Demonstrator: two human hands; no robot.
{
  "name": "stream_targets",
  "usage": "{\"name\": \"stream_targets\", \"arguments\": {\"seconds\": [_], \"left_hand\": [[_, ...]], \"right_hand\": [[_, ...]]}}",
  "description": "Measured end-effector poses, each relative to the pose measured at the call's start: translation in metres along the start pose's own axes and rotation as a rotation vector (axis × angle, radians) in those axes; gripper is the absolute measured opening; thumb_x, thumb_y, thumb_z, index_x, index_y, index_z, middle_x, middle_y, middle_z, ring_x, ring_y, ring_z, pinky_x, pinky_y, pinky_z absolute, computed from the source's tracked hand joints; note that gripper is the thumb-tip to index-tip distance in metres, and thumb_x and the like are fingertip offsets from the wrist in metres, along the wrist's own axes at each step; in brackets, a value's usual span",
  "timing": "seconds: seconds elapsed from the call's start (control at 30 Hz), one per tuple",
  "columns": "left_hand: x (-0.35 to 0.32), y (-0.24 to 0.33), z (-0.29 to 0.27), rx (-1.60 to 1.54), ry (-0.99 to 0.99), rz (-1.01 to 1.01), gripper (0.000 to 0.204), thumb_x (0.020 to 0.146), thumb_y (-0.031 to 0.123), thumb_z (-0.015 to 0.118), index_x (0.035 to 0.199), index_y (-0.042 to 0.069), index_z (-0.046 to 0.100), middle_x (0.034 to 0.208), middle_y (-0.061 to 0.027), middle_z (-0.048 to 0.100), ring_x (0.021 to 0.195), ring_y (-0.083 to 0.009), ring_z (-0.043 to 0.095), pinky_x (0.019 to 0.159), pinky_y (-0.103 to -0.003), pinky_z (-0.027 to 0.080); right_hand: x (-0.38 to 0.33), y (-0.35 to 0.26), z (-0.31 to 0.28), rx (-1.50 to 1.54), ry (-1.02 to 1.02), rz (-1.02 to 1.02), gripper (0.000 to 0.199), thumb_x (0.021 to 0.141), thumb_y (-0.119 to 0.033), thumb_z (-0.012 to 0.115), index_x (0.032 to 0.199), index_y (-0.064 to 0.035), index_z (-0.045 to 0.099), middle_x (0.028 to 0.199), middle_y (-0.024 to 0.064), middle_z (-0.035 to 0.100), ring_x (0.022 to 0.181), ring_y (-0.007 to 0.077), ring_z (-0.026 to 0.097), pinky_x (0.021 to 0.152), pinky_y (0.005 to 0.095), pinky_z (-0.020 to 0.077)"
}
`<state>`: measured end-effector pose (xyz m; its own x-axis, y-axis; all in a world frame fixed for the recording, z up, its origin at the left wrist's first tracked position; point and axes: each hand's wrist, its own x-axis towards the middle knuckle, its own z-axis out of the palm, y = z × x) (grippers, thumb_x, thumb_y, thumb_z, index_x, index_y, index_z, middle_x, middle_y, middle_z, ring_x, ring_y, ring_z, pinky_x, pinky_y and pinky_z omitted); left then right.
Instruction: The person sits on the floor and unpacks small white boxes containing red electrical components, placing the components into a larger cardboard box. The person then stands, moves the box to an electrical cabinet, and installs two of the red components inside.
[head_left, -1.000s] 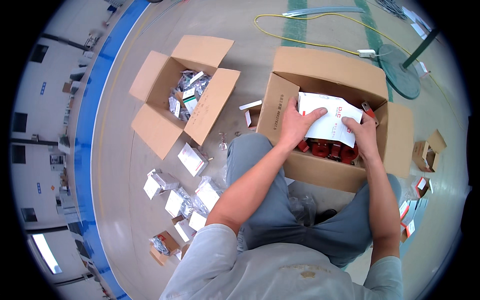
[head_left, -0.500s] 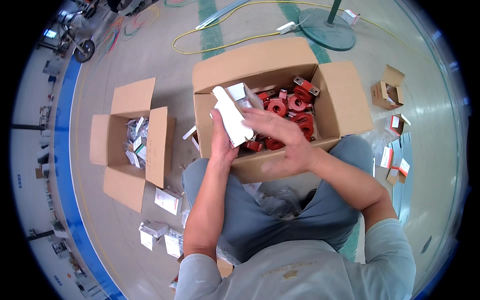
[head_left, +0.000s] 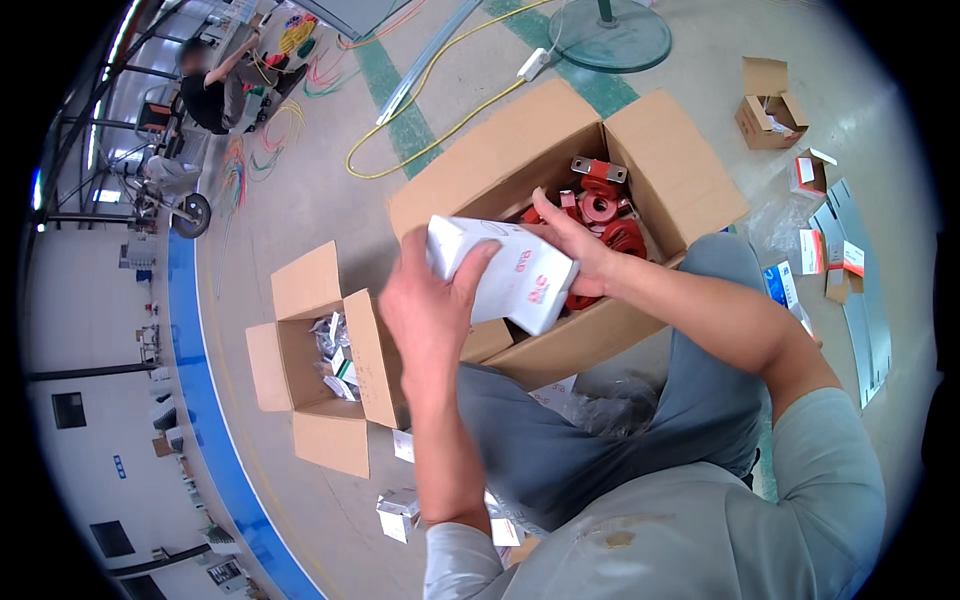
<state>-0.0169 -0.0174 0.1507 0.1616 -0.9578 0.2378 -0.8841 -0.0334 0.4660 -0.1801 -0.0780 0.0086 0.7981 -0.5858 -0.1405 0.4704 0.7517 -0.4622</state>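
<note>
So the left hand [head_left: 425, 305] has a solid grip on a white box [head_left: 510, 275] with red print — thumb across the near face, fingers wrapped round the back. The right hand [head_left: 590, 262] is at the box's other side, one finger sticking up and the rest tucked out of sight behind, so I can't tell if it's actually gripping or just steadying. The box is tilted in midair over the near left part of a big open carton [head_left: 600, 335], which has a pile of red ring-shaped parts [head_left: 600, 208] in it. Big carton's sitting right in front of the person's knees, with some clear plastic [head_left: 615, 405] between the legs. Off to the left there's a smaller open carton [head_left: 330, 445] with bagged bits [head_left: 340, 350] inside, and over on the right a little brown box [head_left: 772, 120] stands open on the floor — flap up.
</note>
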Motion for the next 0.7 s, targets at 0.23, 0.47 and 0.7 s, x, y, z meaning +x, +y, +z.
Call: {"name": "stream_targets", "arguments": {"seconds": [0.23,0.47,0.7], "left_hand": [[0.016,0.081,-0.039,0.313,-0.008,0.278,0.064,0.072,0.044,0.09,0.115,0.001,0.067,0.092,-0.0214,0.073,0.083,-0.0396,0.071,0.071,-0.043,0.056],[0.016,0.077,-0.059,0.005,0.12,0.104,0.059,0.076,0.034,0.092,0.117,0.001,0.067,0.088,-0.0143,0.072,0.078,-0.0203,0.068,0.075,-0.034,0.056],[0.003,-0.006,-0.133,0.02,0.108,-0.081,0.04,0.091,0.025,0.078,0.119,-0.001,0.066,0.088,-0.0096,0.069,0.081,-0.012,0.06,0.074,-0.03,0.053]], "right_hand": [[0.006,0.0,-0.007,0.204,-0.167,0.076,0.104,0.087,-0.088,0.039,0.153,-0.0069,0.045,0.153,0.0153,0.051,0.136,0.0307,0.053,0.115,0.0479,0.0402],[0.001,0.004,-0.023,0.008,-0.016,0.03,0.088,0.09,-0.083,0.045,0.145,-0.014,0.051,0.139,0.0159,0.058,0.125,0.0332,0.061,0.097,0.0503,0.0568],[0.008,-0.006,-0.03,-0.022,0.099,-0.115,0.061,0.094,-0.068,0.052,0.129,-0.0182,0.063,0.116,0.0013,0.07,0.1,0.0153,0.068,0.063,0.0297,0.057]]}}
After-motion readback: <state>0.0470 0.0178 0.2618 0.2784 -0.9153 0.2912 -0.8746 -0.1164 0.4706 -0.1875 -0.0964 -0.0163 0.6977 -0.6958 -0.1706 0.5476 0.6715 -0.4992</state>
